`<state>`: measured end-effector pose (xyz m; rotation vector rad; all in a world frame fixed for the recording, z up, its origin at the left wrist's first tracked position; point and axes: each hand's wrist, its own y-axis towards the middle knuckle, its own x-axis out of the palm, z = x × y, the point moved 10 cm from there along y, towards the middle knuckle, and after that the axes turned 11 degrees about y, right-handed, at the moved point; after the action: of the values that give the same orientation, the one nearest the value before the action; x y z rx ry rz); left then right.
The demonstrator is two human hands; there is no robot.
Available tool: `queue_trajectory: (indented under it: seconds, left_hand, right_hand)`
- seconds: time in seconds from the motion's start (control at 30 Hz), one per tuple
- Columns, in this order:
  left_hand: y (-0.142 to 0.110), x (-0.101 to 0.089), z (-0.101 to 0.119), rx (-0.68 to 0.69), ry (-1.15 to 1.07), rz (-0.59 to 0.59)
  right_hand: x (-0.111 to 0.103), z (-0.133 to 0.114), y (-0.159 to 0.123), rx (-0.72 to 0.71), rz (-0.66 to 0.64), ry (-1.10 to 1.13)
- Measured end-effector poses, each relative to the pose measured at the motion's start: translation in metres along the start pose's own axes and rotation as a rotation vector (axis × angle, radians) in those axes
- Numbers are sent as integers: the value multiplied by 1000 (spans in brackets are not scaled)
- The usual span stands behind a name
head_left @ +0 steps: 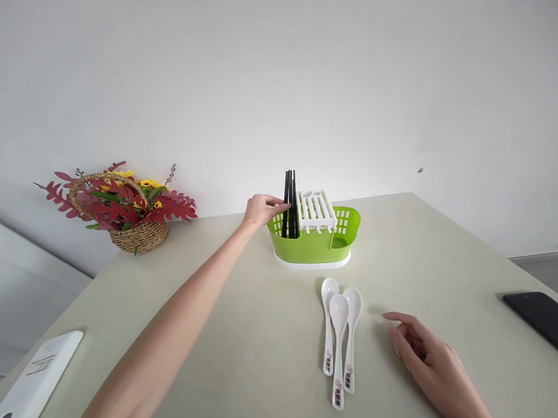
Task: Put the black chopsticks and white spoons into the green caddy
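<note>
A green cutlery holder [316,244] with a white slotted insert [315,210] stands on a white base at the far middle of the table. Several black chopsticks [290,202] stand upright in its left compartment. My left hand [261,209] reaches out to them, fingertips pinched on the chopsticks near their tops. Three white soup spoons [339,331] lie side by side in front of the holder. My right hand [427,357] rests on the table just right of the spoons, fingers loosely spread, holding nothing.
A wicker basket of red leaves and yellow flowers [128,209] sits at the back left against the wall. A white flat device [32,385] lies at the near left edge. A black phone [551,325] lies at the right edge of the pale table [221,338].
</note>
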<state>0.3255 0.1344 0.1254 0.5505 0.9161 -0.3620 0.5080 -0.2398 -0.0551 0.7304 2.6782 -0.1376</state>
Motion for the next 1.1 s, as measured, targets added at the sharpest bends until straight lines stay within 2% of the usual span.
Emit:
queue_trajectory:
  seconds: [0.17, 0.27, 0.4, 0.47, 0.53, 0.63, 0.77, 0.93, 1.1]
  left_hand:
    - [-9, 3, -9, -27, -23, 21]
    - [-27, 0, -27, -63, -90, 114]
    - [-82, -3, -83, -275, -200, 305]
    - [-117, 2, -106, -358, -204, 335]
    - [-151, 8, -120, -395, -213, 334]
    - [-192, 13, -118, -360, -242, 289]
    - [-224, 20, -93, -255, -299, 141]
    - [-246, 18, -79, -247, -328, 88]
    - [-255, 17, -75, -237, -296, 85]
  right_hand:
    - [1, -1, -1, -4, 2, -10]
    - [1, -1, -2, -6, 2, -30]
    - [1, -1, -4, -13, 10, -59]
    - [2, -1, -4, -13, 7, -66]
    - [3, -2, -2, -19, -5, -62]
    - [8, -6, 8, -23, -43, -29]
    - [24, -6, 29, 103, -133, 72]
    - [42, -17, 49, 184, -249, 116]
    - [47, -24, 57, 202, -328, 99]
